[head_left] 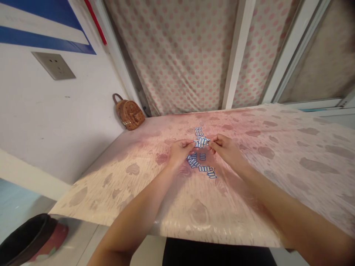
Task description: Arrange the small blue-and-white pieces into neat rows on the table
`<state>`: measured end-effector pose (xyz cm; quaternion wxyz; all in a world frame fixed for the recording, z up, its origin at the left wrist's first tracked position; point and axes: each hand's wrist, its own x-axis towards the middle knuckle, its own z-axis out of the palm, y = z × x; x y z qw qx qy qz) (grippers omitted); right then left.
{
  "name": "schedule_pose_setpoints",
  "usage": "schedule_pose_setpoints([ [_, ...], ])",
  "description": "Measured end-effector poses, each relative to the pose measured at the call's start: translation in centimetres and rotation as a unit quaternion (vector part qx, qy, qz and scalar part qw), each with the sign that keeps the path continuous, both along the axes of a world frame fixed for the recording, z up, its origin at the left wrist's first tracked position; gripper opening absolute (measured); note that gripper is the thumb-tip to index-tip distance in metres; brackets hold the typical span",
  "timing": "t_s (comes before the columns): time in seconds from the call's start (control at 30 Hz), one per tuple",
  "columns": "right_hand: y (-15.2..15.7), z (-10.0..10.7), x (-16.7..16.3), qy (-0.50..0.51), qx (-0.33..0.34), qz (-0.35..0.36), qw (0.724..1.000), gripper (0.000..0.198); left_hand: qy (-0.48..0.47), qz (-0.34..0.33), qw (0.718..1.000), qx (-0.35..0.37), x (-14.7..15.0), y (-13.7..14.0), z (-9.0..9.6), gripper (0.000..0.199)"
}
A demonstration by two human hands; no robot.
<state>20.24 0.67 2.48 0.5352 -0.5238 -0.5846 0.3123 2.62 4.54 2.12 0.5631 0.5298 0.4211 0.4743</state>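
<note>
Between my two hands, just above the table, are small white pieces with blue edges (pixel 202 142), too small to name surely. My left hand (pixel 181 150) pinches their left end with thumb and fingers. At the right end, the fingers of my right hand (pixel 220 145) are closed on the same pieces. Nearer me, several similar blue-edged pieces (pixel 194 162) lie in a loose curve on the table, with a small group (pixel 202 156) beside them. Beyond my hands a neat block of such pieces (pixel 199 131) lies in rows, partly hidden by the held ones.
A patterned plastic cloth covers the table (pixel 133 192). A small brown backpack-shaped bag (pixel 129 112) leans at the wall on the back left. Below the left table edge stands a dark-rimmed bin (pixel 52 236). A dotted curtain (pixel 188 55) hangs behind the table.
</note>
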Motion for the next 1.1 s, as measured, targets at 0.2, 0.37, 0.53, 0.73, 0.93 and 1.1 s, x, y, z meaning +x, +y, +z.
schedule_pose_setpoints([
  [0.2,-0.4,0.2,-0.3,-0.012,-0.002,0.001,1.0,0.012,0.002,0.004,1.0,-0.003,0.4,-0.4,0.2,0.012],
  [0.37,-0.6,0.2,-0.5,-0.032,-0.003,-0.005,0.999,0.011,0.001,-0.003,1.0,-0.004,0.5,-0.8,0.3,0.013],
  [0.53,-0.6,-0.1,-0.6,-0.07,-0.001,-0.01,0.997,0.01,-0.007,-0.014,1.0,-0.008,0.6,-1.3,0.5,0.016],
  [0.73,-0.6,-0.2,-0.6,-0.08,-0.004,-0.015,0.997,0.013,-0.012,-0.014,1.0,-0.018,0.8,-1.5,0.7,0.011],
  [0.93,-0.2,-0.7,-0.6,-0.085,0.008,-0.014,0.996,0.014,-0.008,-0.01,1.0,-0.009,0.8,-1.7,0.8,0.01],
  [1.1,-0.4,-0.5,-0.6,-0.133,0.043,-0.039,0.989,0.025,-0.016,0.002,1.0,-0.011,0.9,-1.6,0.8,0.008],
])
